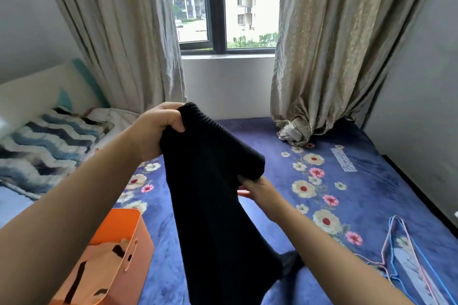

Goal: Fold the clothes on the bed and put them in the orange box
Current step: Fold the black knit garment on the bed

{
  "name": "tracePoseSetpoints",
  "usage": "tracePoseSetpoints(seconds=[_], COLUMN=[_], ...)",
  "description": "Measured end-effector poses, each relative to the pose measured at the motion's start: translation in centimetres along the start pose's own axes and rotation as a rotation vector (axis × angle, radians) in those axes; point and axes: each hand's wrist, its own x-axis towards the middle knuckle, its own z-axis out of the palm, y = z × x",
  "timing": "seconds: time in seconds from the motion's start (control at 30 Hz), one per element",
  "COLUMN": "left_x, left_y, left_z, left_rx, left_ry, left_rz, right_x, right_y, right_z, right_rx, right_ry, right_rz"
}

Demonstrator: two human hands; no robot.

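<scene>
I see a black knitted garment (210, 193) held up in the air over the bed (347, 205), hanging in a long dark drape toward the bottom of the view. Its weave is ribbed near the top, where the cloth bunches into a thick roll, and the lower part falls flat and plain. My left hand (158, 131) is clenched on the upper edge, fingers curled over the ribbed fold. My right hand (255, 190) sits lower and grasps the garment's right side beneath the bunched roll, its fingers partly hidden by the cloth. The orange box (124, 250) stands on the bed to the lower left, beside the hanging fabric, with a peach-and-dark piece of clothing (99, 270) already lying inside. Pink and blue hangers (401, 255) lie on the flowered blanket at the right.
</scene>
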Motion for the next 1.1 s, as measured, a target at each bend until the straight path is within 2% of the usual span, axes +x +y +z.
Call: tracePoseSetpoints(seconds=[0.1, 0.17, 0.23, 0.3, 0.37, 0.4, 0.43, 0.5, 0.57, 0.6, 0.67, 0.73, 0.8, 0.87, 1.0, 1.1], left_x=[0.1, 0.5, 1.2, 1.7, 1.1, 1.1, 1.6, 2.7, 2.0, 1.7, 1.6, 1.8, 2.2, 2.1, 1.7, 1.7], left_y=[-0.5, -1.2, -2.3, -3.6, -4.3, -4.2, -3.6, -2.1, -0.4, -0.1, -0.3, -0.6, -1.1, -1.5, -1.3, -1.6], left_z=[-1.6, -2.5, -3.1, -3.2, -2.6, -2.3, -2.1, -2.2, -3.0, -3.6, -4.8, -5.0, -4.8, -4.3, -3.3, -2.5], left_rx=[0.091, 0.108, 0.135, 0.158, 0.113, 0.082, 0.033, -0.122, -0.297, -0.282, -0.151, 0.056, 0.321, 0.403, 0.49, 1.02], left_ry=[0.12, 0.216, 0.285, 0.308, 0.255, 0.249, 0.253, 0.25, 0.146, 0.094, 0.028, -0.015, 0.005, 0.03, 0.104, 0.207], left_rz=[-0.029, -0.072, -0.139, -0.268, -0.368, -0.365, -0.318, -0.124, 0.077, 0.116, 0.071, 0.025, -0.007, 0.0, 0.113, 0.329], right_x=[0.9, 1.4, 1.7, 1.8, 1.9, 1.9, 1.9, 1.7, 0.7, 0.1, -0.7, -1.0, -1.3, -1.4, -1.6, -2.4], right_y=[-2.3, -3.7, -4.4, -4.7, -6.0, -7.0, -8.2, -10.7, -13.1, -13.7, -14.3, -13.9, -13.6, -13.1, -13.2, -13.7], right_z=[-2.1, -3.2, -3.8, -4.3, -5.1, -5.4, -5.8, -6.5, -7.4, -8.1, -9.5, -10.5, -10.8, -11.2, -12.5, -12.7], right_rx=[0.248, 0.306, 0.086, -0.231, -0.361, -0.387, -0.368, -0.119, 0.183, 0.225, 0.117, -0.214, -0.482, -0.575, -0.705, -0.984], right_ry=[0.253, 0.298, 0.27, 0.184, 0.009, -0.048, -0.049, 0.02, -0.042, -0.104, -0.162, -0.161, -0.138, -0.064, -0.001, 0.007], right_rz=[-0.085, -0.132, -0.13, -0.014, 0.171, 0.172, 0.103, -0.148, -0.336, -0.394, -0.409, -0.399, -0.357, -0.354, -0.398, -0.421])
